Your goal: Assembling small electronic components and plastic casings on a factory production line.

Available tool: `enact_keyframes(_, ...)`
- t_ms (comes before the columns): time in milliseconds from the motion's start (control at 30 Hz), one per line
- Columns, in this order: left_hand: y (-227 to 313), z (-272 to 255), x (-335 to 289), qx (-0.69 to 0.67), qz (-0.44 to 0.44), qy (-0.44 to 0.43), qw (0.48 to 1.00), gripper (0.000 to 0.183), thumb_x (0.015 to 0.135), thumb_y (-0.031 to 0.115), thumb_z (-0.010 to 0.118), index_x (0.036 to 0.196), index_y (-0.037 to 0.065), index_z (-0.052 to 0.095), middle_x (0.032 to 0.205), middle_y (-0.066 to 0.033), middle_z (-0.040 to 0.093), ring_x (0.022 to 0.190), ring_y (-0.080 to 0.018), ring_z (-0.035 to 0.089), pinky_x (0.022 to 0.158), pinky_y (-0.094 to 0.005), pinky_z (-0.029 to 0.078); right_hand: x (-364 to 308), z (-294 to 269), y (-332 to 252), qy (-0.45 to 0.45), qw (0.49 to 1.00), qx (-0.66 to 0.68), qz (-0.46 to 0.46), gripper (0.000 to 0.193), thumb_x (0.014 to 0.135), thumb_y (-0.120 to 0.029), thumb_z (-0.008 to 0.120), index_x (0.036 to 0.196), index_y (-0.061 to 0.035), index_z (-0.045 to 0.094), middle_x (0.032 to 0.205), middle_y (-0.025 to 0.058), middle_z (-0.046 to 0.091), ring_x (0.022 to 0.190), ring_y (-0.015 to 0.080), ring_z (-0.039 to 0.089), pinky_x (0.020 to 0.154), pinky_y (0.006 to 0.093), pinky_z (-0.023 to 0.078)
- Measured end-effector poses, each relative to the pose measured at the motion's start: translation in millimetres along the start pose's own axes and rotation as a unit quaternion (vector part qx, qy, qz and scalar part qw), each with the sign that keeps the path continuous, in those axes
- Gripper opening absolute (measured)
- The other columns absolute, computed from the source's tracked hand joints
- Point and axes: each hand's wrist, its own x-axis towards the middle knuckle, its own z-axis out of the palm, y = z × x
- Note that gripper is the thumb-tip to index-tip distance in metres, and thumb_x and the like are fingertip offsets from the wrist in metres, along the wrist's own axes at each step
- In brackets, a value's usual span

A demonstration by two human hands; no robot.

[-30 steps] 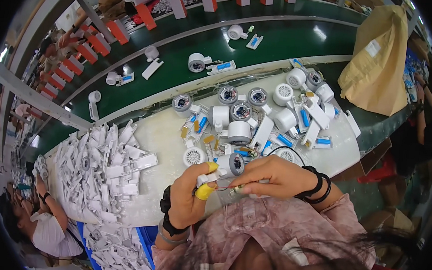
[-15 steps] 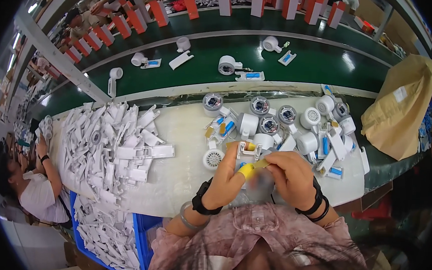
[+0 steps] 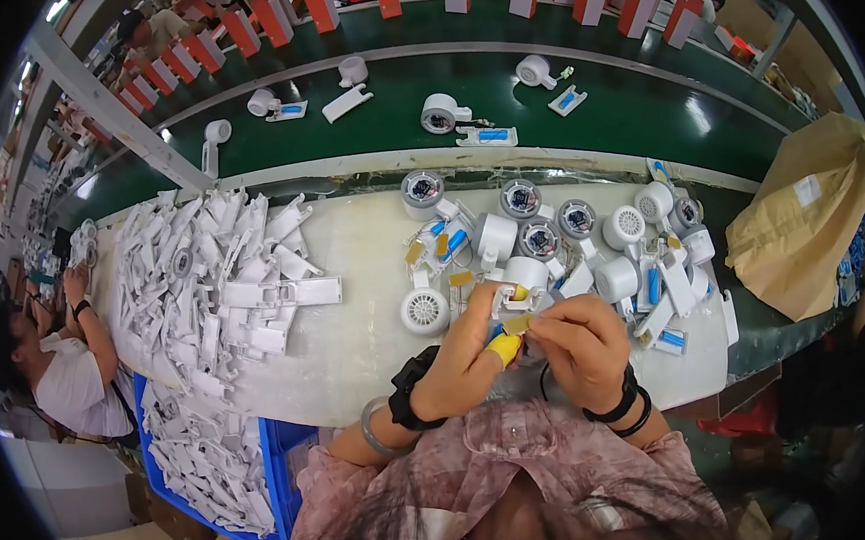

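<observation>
My left hand (image 3: 453, 374), with yellow covers on its fingertips, is closed around a white plastic part; bits of blue and red show beside the thumb, but the fingers hide most of it. The fingers of my right hand (image 3: 587, 349) pinch a small tan pad (image 3: 517, 324), right against the left thumb. Just beyond the hands lie white round fan heads (image 3: 495, 238), some with circuit boards exposed, and handles with blue batteries (image 3: 653, 284). A fan head with a slotted grille (image 3: 425, 312) sits left of my left hand.
White plastic handle shells (image 3: 202, 269) form a large heap on the left, and more fill a blue bin (image 3: 272, 485). Fan parts lie on a green conveyor (image 3: 300, 150) beyond the table. A brown paper bag (image 3: 802, 216) stands right. Another person (image 3: 74, 375) works at far left.
Parts on the conveyor and the orange-and-white boxes have shifted left. Both hands stay together over the same part; the tan pad is now held more upright at the left thumb.
</observation>
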Motion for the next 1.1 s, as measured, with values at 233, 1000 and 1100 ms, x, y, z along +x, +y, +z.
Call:
enact_keyframes(233, 0.2, 2.1, -1.9, -0.005, 0.017, -0.014, 1.000, 0.055, 0.079, -0.005, 0.034, 0.133, -0.001, 0.031, 0.102, -0.0097, 0.048, 0.078, -0.0119, 0.049, 0.069, -0.0248, 0.044, 1.1, -1.0, -1.3, 0.006, 1.000, -0.018, -0.011, 0.032, 0.065, 0.004, 0.077, 0.093, -0.0082, 0.068, 0.085, 0.0052, 0.061, 0.072, 0.0212, 0.058, 0.064, 0.0309, 0.045)
enact_keyframes(1000, -6.1, 6.5, -5.7, 0.014, 0.038, 0.012, 0.999, 0.046, 0.084, -0.001, 0.033, 0.130, -0.001, 0.038, 0.101, -0.0074, 0.054, 0.079, -0.0095, 0.051, 0.072, -0.0234, 0.043, -0.6, -0.1, 0.1, 0.019, 1.000, -0.019, -0.013, 0.031, 0.063, 0.004, 0.076, 0.091, -0.0071, 0.070, 0.081, 0.0041, 0.059, 0.072, 0.0213, 0.057, 0.064, 0.0312, 0.045)
enact_keyframes(1100, -9.5, 5.9, -5.8, -0.002, 0.042, 0.014, 0.999, 0.045, 0.085, 0.000, 0.034, 0.130, -0.002, 0.038, 0.103, -0.0079, 0.054, 0.079, -0.0097, 0.051, 0.072, -0.0237, 0.043, -0.9, 0.2, 0.2, 0.022, 0.999, -0.017, -0.017, 0.031, 0.063, 0.004, 0.077, 0.091, -0.0063, 0.069, 0.080, 0.0043, 0.059, 0.072, 0.0216, 0.057, 0.064, 0.0313, 0.045)
